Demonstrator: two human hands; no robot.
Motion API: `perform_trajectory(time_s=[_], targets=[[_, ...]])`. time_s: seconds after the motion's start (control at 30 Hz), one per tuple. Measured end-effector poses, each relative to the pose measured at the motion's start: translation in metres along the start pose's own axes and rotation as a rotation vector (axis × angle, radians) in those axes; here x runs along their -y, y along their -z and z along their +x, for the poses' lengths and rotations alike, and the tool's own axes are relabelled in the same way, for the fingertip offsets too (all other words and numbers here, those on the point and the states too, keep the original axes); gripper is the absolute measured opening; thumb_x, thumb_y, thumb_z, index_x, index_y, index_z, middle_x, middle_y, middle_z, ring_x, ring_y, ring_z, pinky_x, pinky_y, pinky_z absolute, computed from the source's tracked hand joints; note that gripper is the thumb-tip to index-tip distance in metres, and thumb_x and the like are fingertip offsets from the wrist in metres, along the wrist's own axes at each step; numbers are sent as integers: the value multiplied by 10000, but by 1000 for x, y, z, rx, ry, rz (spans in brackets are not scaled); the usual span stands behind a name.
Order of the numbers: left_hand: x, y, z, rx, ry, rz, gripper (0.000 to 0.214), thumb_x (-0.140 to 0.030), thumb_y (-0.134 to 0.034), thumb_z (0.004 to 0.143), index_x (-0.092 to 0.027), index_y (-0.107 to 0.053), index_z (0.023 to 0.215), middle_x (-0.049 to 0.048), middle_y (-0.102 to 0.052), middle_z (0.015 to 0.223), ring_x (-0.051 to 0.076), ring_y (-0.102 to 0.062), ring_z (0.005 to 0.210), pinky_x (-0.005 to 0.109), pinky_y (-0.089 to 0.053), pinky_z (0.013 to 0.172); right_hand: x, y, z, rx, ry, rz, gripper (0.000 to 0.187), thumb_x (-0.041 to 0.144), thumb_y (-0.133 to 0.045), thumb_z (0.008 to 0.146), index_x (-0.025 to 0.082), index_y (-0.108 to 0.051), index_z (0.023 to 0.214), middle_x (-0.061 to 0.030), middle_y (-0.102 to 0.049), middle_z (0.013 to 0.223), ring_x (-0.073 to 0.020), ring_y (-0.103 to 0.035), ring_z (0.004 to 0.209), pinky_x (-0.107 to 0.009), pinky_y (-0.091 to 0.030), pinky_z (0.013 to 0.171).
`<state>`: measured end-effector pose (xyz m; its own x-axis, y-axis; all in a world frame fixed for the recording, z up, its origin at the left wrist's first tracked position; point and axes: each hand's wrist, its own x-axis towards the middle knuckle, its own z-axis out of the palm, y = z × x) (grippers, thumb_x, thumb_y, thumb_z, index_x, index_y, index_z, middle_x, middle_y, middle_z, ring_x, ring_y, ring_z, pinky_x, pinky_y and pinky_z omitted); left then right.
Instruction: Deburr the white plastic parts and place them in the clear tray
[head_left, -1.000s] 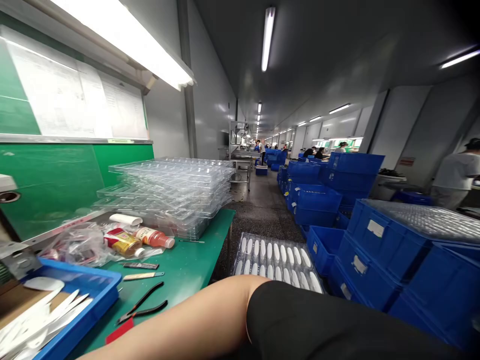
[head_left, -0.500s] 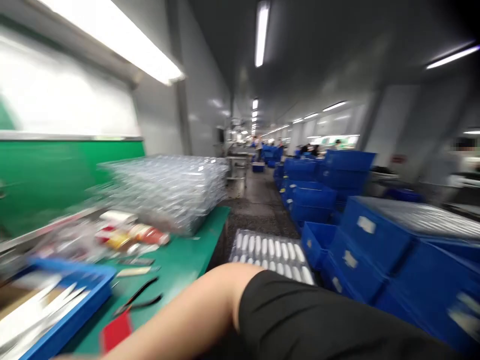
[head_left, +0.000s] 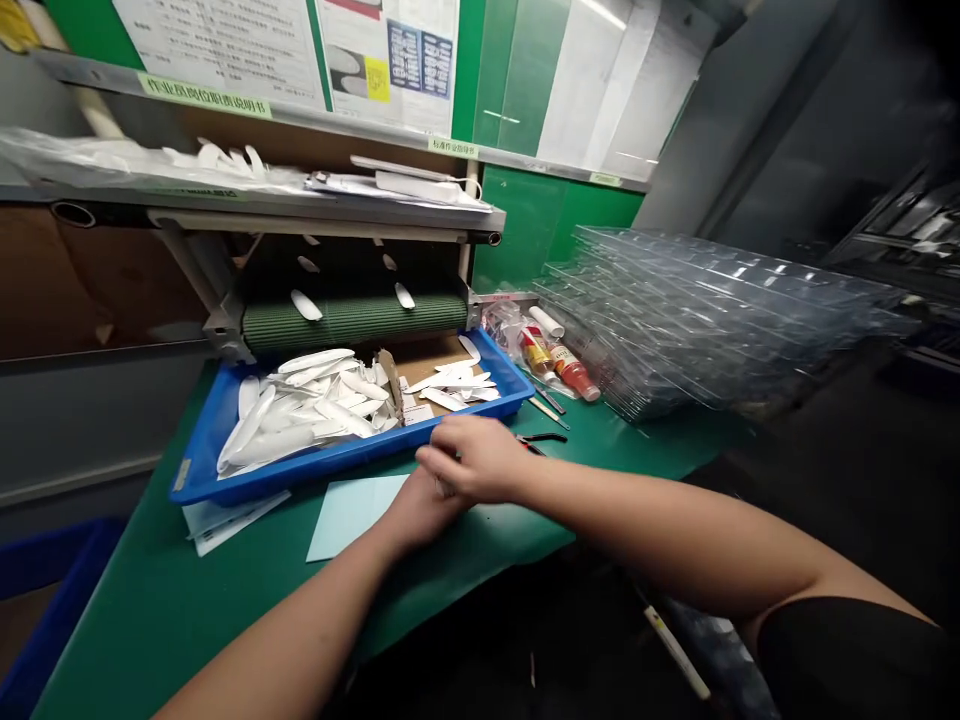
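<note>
The right hand lies over the left hand, fingers curled in close together at the front rim of a blue plastic tray — whether they grip anything, I cannot tell. White oval pieces lie heaped in the tray, below a green-belted conveyor. A pale blue sheet lies under the hands, black-handled pliers just to the right — all on a green bench mat
</note>
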<state>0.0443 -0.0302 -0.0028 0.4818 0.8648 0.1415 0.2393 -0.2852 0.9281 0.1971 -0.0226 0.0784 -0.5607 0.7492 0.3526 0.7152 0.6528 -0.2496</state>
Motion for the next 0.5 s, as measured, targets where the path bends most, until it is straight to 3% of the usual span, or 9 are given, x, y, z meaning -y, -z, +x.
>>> perform_trajectory(time_s=[0.1,0.2,0.3,0.37,0.5], targets=[[-2,2,0,43,82,-182,446,-490,-779,864,-161,-744,1162,117,-774,1137,307,-731,1064,423,-593,965,-37,25,32,17,-221,-38,375,416,-421,1092,181,-677,953,-58,-691,974,-184,-612,909,-290,-426,775],[-1,4,-1,29,153,-322,495,-509,-807,847,-175,-724,1202,131,-753,1227,290,-733,1100,402,-594,978,-90,29,70,119,-314,-64,275,264,-584,987,176,-684,1227,-102,-694,1203,-226,-643,1048,-305,-468,872],[-1,4,-1,6,192,-420,529,-511,-839,819,-174,-712,1206,139,-744,1249,289,-728,1135,409,-590,1009,-131,10,98,287,-332,-97,480,226,-737,878,186,-666,1351,-137,-652,1356,-282,-627,1186,-339,-482,964],[-2,4,-1,2,213,-474,534,-500,-860,803,-170,-717,1198,138,-751,1228,289,-730,1131,416,-587,1021,-145,-8,110,388,-315,-117,549,256,-767,881,184,-628,1407,-132,-666,1344,-278,-637,1187,-368,-499,989],[-2,4,0,6,276,-562,527,-460,-899,774,-168,-740,1183,131,-764,1181,285,-733,1104,424,-581,1029,-154,-31,120,516,-312,-181,416,363,-722,965,174,-654,1330,-102,-713,1194,-251,-678,1070,-447,-540,968]])
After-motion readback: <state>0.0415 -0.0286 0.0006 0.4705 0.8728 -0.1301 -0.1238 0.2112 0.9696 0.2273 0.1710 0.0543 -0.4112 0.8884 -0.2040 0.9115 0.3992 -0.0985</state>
